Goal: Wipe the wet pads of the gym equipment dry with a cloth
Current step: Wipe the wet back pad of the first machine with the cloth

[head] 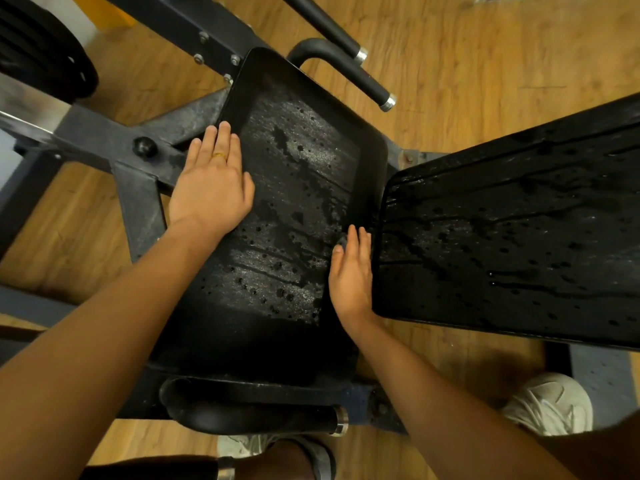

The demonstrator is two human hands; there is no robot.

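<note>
While both pads were wet, my left hand [211, 181] lay open and flat, fingers straight, on the left edge of the seat pad [298, 188] at the centre of the frame. My right hand [349, 271] was likewise flat with straight fingers. It rested on that pad's right edge, just beside the back pad [512, 237] at the right. Droplets and runs covered both surfaces.

Risks, as judged: a bare palm could skid on the slick covering if I leaned on it. Wiping without a proper wad of cloth would likely smear the water rather than lift it. Water pushed over the edges could drip onto the metal frame [138, 192] and the wooden floor [485, 64].

Not resolved: no cloth was plainly visible. A small dark lump [342, 241] under my right fingertips might have been one, but I could not tell. The back pad ran out of the frame at the right.
</note>
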